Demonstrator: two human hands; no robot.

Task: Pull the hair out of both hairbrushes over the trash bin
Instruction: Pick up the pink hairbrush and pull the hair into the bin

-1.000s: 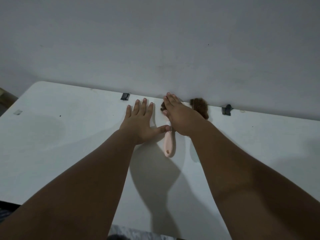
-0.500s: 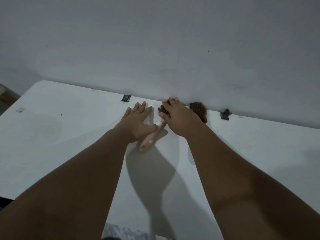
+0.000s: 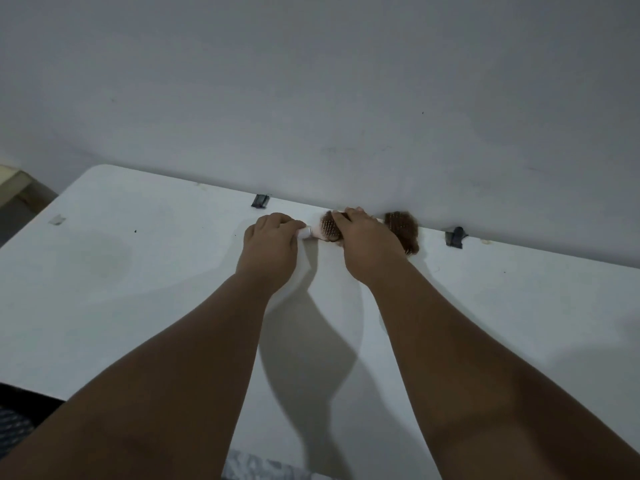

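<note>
A pink hairbrush full of brown hair lies sideways near the far edge of the white table, by the wall. My left hand grips its pale handle, fingers curled round it. My right hand holds the brush head, fingers curled over its far side. A second hairbrush, clogged with brown hair, lies just right of my right hand, partly hidden by it. No trash bin is in view.
Two small black clips sit at the table's far edge against the grey wall. A small tape scrap lies at the left. The table's left corner drops off to the floor.
The pink brush has swung from handle-toward-me to lying sideways. My left hand, flat on the table before, now wraps the handle. My right hand stays on the head.
</note>
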